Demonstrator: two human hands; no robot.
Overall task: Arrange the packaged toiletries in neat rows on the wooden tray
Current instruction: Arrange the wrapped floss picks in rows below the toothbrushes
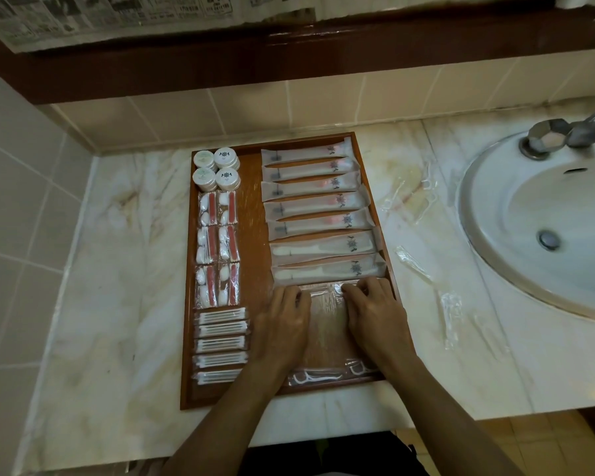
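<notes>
1. Wooden tray (pixel 255 269) lies on a marble counter (pixel 124 235), its long side running away from the viewer. A white sink (pixel 495 214) with a metal tap (pixel 564 132) sits well to the right.
2. Left column of the tray, far to near: four round white containers (pixel 216 167) in a two-by-two block; six clear packets with cotton balls and red strips (pixel 217 249), paired in three rows; five cotton swab packets (pixel 221 347) stacked in a single row.
3. Right column: seven long frosted packets (pixel 318 214) laid crosswise, one below the other, each slightly overlapping or touching its neighbour (contents look like toothbrushes; hard to confirm).
4. Near right of the tray: clear plastic packets (pixel 327 324), flat, just below the last long packet. White floss-pick shapes show through at their near end.
5. Left hand (pixel 282 321) rests palm down on the left edge of the clear packets, fingers curled, tips pressing the plastic.
6. Right hand (pixel 375 314) rests palm down on the right edge, fingers bent and close together, tips at the far edge of the plastic. Whether either hand pinches the wrap, I cannot tell.
7. Loose clear packets (pixel 426 262) lie scattered on the counter between tray and sink.
</notes>
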